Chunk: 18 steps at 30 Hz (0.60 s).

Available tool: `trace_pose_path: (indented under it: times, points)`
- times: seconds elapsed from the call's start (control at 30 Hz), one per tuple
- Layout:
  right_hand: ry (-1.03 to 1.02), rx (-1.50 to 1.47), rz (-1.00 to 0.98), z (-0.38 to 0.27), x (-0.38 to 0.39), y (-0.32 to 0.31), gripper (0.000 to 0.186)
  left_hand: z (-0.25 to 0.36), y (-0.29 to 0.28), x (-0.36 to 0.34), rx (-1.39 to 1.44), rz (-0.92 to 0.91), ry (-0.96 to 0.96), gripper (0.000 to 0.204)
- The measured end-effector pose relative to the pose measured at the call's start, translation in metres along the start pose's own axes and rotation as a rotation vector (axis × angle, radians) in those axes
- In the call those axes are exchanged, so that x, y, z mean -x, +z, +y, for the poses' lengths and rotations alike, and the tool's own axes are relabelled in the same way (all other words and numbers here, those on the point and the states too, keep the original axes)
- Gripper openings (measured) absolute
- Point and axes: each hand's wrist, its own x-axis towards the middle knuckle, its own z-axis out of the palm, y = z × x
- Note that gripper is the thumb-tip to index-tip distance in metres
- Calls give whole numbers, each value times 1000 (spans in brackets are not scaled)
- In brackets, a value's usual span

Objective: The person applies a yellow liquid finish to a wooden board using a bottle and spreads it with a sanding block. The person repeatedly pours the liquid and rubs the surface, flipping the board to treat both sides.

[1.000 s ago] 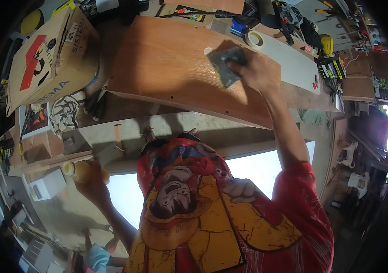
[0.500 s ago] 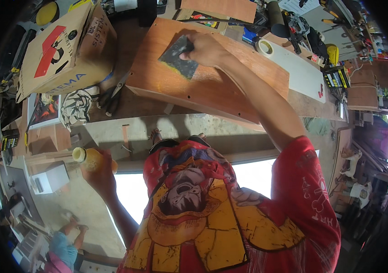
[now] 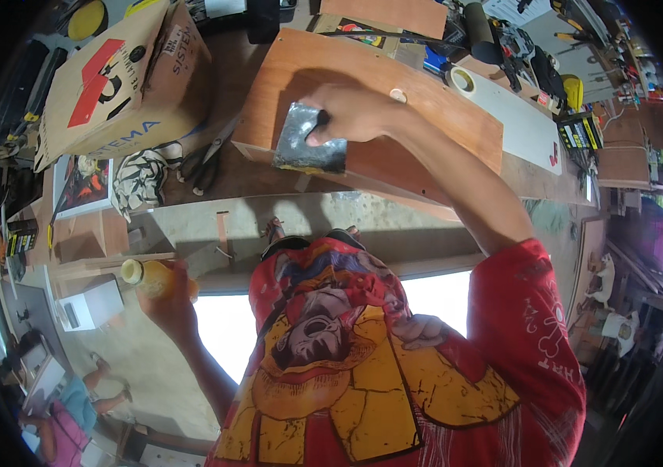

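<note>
A reddish-brown wooden box [image 3: 440, 136] lies on the workbench, with dark holes along its near edge. My right hand [image 3: 355, 113] grips a flat, square grey sponge pad [image 3: 292, 140] with a yellowish lower edge, thumb on its face. The pad is at the box's near left edge and hangs partly past it; whether it touches the wood I cannot tell. Low on the left, away from the bench, my left hand [image 3: 172, 303] is wrapped round a yellow bottle [image 3: 156, 279] tilted sideways. Its pale mouth points left, and no cap shows on it.
Left of the box stands a large cardboard carton [image 3: 106, 86]. Scissors [image 3: 207, 163] and a crumpled striped cloth [image 3: 141, 183] lie before it. A tape roll [image 3: 460, 80] and a white board [image 3: 530, 132] are at the right. Another person [image 3: 75, 412] is at lower left.
My right hand has drawn the pad toward me, from the box's top to its near left edge. My left hand still holds the bottle. The person at lower left has shifted.
</note>
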Motion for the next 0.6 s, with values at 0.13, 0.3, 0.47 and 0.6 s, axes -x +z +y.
trace_pose_path:
  times: [0.13, 0.3, 0.47, 0.6]
  points:
    - [83, -263, 37, 26, 62, -51, 44, -5, 1, -11, 45, -50, 59, 23]
    - [83, 70, 502, 24, 136, -18, 20, -1, 20, -23, 48, -142, 25, 20]
    - [252, 454, 453, -30, 135, 75, 27, 8, 43, -30, 105, -276, 112, 19]
    - [326, 235, 532, -37, 156, 62, 21, 13, 53, -39, 116, -330, 125, 19]
